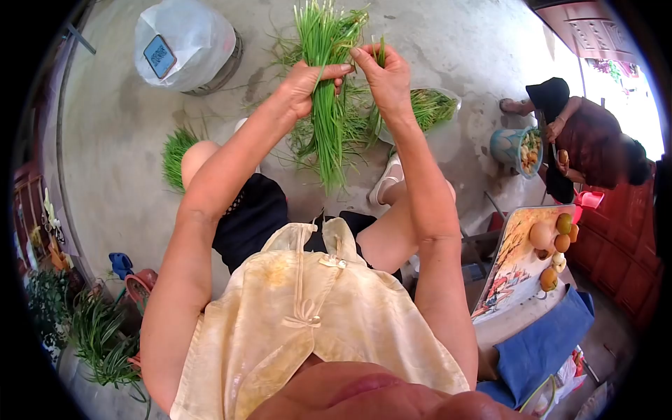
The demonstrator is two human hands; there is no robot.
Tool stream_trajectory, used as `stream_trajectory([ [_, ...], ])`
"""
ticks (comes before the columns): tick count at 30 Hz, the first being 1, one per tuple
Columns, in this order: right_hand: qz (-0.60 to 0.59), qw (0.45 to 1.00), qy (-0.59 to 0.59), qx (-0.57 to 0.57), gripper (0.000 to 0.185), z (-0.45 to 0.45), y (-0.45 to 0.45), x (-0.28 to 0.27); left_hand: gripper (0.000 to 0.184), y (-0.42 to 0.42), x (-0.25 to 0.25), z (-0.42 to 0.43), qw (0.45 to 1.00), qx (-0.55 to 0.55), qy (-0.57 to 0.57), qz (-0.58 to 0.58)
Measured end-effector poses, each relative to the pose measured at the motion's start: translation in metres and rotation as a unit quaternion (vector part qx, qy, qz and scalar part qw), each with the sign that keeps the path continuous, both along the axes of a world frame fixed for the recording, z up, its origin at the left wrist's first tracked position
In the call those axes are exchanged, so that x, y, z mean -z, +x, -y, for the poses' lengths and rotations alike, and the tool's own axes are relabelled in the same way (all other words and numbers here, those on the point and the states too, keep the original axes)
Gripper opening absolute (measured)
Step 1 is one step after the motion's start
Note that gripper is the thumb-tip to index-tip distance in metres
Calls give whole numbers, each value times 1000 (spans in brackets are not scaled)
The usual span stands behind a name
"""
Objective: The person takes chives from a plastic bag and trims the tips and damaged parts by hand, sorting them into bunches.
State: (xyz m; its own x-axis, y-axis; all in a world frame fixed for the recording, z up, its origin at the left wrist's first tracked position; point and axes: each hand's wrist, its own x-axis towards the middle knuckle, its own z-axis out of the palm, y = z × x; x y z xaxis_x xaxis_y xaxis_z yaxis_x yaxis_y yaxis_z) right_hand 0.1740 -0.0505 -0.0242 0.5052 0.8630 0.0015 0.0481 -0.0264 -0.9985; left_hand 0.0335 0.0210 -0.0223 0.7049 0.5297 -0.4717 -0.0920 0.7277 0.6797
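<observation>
A thick bunch of green chives (326, 126) hangs upright between my knees, pale cut ends at the top and loose tips at the bottom. My left hand (305, 85) is closed around its middle, thumb laid across the front. Close by on the right, my right hand (386, 75) is closed in a pinch at the bunch's edge. A few thin blades stick out above and below its fingers. Below the hands, loose chives (301, 136) lie scattered on the floor. More chives (432, 107) sit on a clear plastic bag at the right, partly behind my right forearm.
A bucket covered in white plastic (199, 42) stands at upper left, a phone-like card with a code (160, 56) on it. Another chive pile (178, 157) lies by my left knee. At right, a person (595, 136) bends beside a blue bucket (505, 145). A picture-printed board (514, 262) holds round fruit-like items.
</observation>
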Motion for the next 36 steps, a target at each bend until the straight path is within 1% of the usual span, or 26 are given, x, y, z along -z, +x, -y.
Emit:
stream_trajectory([
  [4, 83, 993, -69, -40, 22, 7, 4, -2, 21, -5, 2, -5, 999, -9, 23, -21],
  [7, 126, 990, -14, 62, 23, 7, 0, -3, 22, -7, 2, -8, 999, -9, 26, -30],
  [10, 162, 979, -29, 122, 25, 9, 23, -27, 21, -10, 0, -9, 999, -9, 23, -30],
  [13, 244, 959, -136, -35, 22, 13, 29, -29, 19, -9, -5, -11, 999, -29, 18, -19],
  [15, 112, 989, -97, -32, 20, 11, 17, -19, 18, -10, -7, -9, 999, -27, 17, -14],
  [17, -11, 997, -62, -38, 18, 8, 7, -23, 20, -10, -8, -8, 1000, -15, 26, -6],
  [20, -65, 994, -54, -64, 17, 5, -1, -17, 22, -8, -7, -4, 999, 5, 47, -1],
  [23, -50, 994, -77, -64, 16, 4, -1, -16, 24, -8, -3, -4, 998, -19, 63, -8],
  [26, -70, 992, -83, -61, 15, 6, -3, -19, 22, -9, -5, -4, 996, -7, 88, -12],
  [30, -153, 979, -81, -111, 14, 10, 0, -32, 20, -12, -9, -6, 999, 21, 26, 32],
  [32, -173, 973, -82, -126, 13, 11, 2, -35, 19, -14, -4, -10, 998, 37, 17, 39],
  [35, -183, 973, -67, -120, 13, 11, 0, -35, 13, -15, -6, -12, 998, 51, 16, 38],
  [36, -175, 975, -64, -119, 13, 11, 0, -35, 13, -15, -9, -12, 998, 48, 15, 38],
])
